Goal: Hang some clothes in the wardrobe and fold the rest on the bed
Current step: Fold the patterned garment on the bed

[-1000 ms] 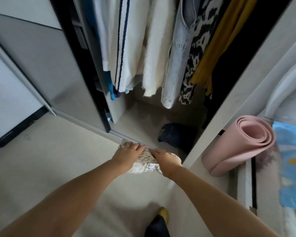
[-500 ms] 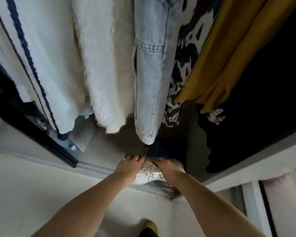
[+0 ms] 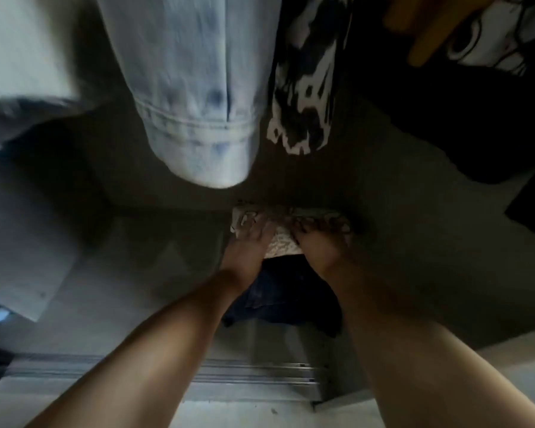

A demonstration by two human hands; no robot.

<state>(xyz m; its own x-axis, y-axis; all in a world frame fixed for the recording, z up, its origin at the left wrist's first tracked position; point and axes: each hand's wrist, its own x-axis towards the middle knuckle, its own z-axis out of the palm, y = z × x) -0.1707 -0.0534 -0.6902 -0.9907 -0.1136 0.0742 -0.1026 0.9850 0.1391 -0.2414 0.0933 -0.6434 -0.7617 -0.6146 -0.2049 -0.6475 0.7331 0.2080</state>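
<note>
Both hands, left hand (image 3: pixel 248 242) and right hand (image 3: pixel 320 242), grip a folded patterned cloth (image 3: pixel 283 240) low inside the wardrobe, just past a dark garment (image 3: pixel 278 299). The denim leg (image 3: pixel 195 118) hanging above could snag it, I reckon.

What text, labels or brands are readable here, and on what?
None readable.
Black garment: white graphic print only, blurred, no letters made out.
Folded patterned cloth under both hands: markings too blurred to tell whether any are text.
Light denim: no label visible.
</note>
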